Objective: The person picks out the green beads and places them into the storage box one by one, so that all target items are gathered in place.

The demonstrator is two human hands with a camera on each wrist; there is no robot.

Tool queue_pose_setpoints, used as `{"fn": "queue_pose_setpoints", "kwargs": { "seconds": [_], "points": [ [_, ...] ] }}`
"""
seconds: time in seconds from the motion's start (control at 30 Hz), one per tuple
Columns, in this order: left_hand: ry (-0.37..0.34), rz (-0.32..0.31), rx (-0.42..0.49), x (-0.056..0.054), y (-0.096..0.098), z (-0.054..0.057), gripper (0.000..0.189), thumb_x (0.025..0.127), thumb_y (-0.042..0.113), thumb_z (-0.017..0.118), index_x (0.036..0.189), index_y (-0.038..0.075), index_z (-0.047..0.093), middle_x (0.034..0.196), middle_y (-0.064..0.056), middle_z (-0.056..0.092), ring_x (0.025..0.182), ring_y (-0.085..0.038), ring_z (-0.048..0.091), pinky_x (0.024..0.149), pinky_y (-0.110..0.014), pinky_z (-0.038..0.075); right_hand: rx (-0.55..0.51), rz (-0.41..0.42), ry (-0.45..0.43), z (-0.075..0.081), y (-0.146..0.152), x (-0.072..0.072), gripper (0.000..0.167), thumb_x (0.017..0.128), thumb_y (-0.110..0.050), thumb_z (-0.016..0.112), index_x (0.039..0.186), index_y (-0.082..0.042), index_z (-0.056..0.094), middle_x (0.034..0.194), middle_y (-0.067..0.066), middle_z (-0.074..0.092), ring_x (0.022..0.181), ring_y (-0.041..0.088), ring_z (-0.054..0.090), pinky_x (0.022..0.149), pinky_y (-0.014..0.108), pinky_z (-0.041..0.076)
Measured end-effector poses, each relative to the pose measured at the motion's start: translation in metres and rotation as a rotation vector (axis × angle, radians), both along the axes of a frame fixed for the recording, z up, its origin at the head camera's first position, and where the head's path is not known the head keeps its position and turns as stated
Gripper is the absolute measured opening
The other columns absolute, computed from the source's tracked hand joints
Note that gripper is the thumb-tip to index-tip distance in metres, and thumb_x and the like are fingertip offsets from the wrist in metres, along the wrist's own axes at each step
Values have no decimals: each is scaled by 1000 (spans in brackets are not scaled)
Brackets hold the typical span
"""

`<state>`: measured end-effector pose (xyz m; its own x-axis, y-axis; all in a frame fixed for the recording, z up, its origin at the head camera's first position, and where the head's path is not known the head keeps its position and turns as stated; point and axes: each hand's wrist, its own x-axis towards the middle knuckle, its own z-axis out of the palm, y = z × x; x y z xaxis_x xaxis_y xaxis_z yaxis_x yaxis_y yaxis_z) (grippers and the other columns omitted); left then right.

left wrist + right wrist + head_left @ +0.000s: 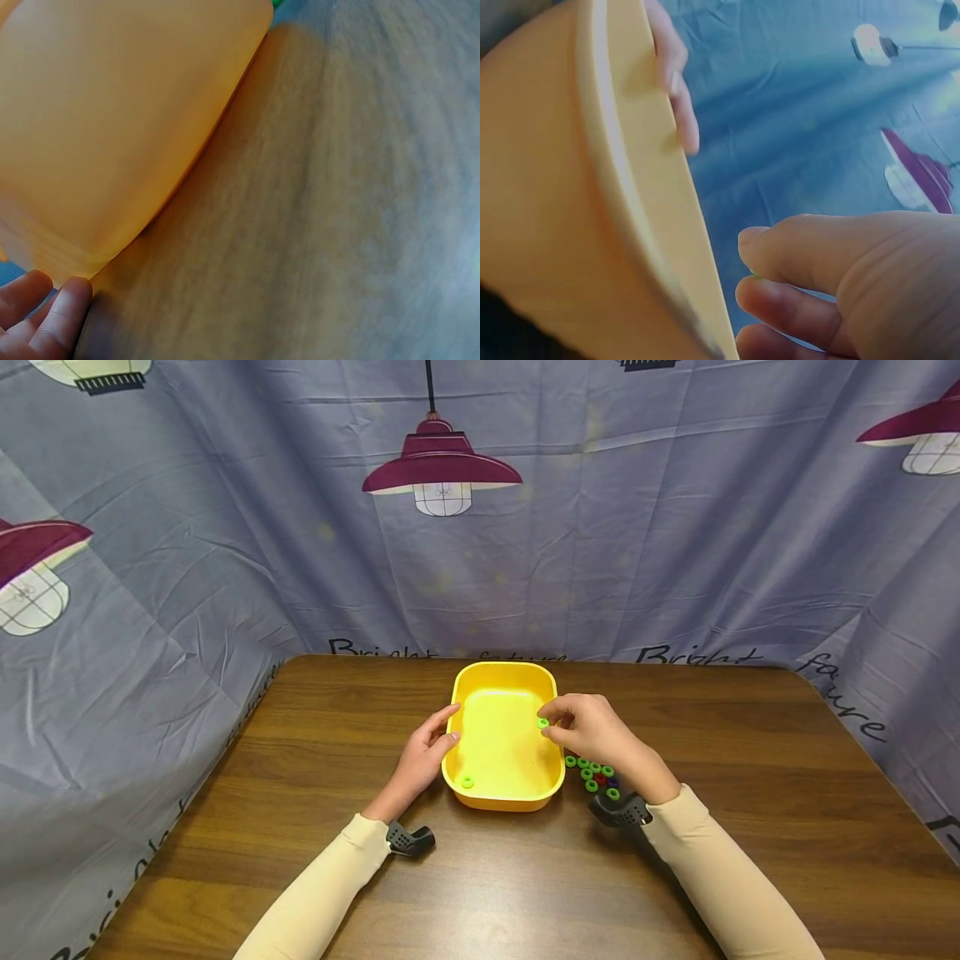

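A yellow plastic bin [502, 797] stands on the wooden table. My left hand [422, 758] holds its left side, thumb and forefinger over the rim; in the left wrist view, fingertips [67, 315] touch the wall. Above the bin's right rim, my right hand [588, 727] pinches a small green ring [543, 723] between thumb and fingertips. Only a sliver of that ring shows in the right wrist view, between thumb and forefinger. Another green ring [468, 782] lies inside the bin, in its near left corner.
Right of the bin, beneath my right hand, lie several loose green rings [587, 774] with a red ring [600, 779] and a dark blue ring [613, 783]. A grey-blue curtain [600, 568] printed with lamps hangs behind the table [360, 718].
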<state>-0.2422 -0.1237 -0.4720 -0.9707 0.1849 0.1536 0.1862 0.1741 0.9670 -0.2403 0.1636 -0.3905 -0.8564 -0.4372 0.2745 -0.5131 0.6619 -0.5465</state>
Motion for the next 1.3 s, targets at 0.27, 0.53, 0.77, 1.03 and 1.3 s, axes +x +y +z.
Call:
{"fn": "queue_pose_setpoints", "kwargs": {
  "seconds": [0.27, 0.53, 0.77, 1.03, 1.3],
  "points": [
    [2, -4, 3, 1, -1, 1, 50, 101, 7, 55, 151, 7, 49, 142, -27, 57, 125, -40, 60, 91, -19, 50, 23, 107, 14, 5, -32, 4, 19, 84, -7, 78, 102, -3, 78, 92, 6, 78, 76, 12, 65, 69, 23, 52],
    [-7, -5, -6, 0, -1, 1, 50, 102, 6, 54, 151, 7, 48, 142, -25, 57, 122, -39, 61, 92, -25, 52, 52, 150, 11, 4, -62, 7, 19, 83, -9, 78, 101, -4, 78, 87, 4, 76, 74, 15, 64, 65, 21, 49],
    [-5, -4, 6, 0, -1, 1, 49, 102, 6, 54, 150, 6, 49, 143, -27, 57, 125, -40, 60, 94, -24, 52, 85, 153, 2, -2, -78, 7, 18, 84, -11, 78, 101, -5, 78, 84, 2, 75, 74, 12, 65, 66, 20, 49],
    [4, -4, 10, 0, 0, 2, 49, 101, 5, 54, 150, 6, 50, 141, -26, 58, 125, -38, 60, 91, -20, 51, 105, 172, 24, -8, -91, 6, 17, 82, -9, 78, 98, -5, 78, 82, 3, 76, 74, 15, 68, 68, 21, 49],
    [19, -17, 21, 0, 0, 1, 50, 100, 4, 54, 150, 5, 49, 141, -28, 57, 126, -41, 59, 91, -19, 51, 126, 163, 24, -15, -98, 6, 16, 81, -9, 79, 97, -6, 78, 81, 2, 76, 73, 11, 67, 67, 21, 49]
  ]
}}
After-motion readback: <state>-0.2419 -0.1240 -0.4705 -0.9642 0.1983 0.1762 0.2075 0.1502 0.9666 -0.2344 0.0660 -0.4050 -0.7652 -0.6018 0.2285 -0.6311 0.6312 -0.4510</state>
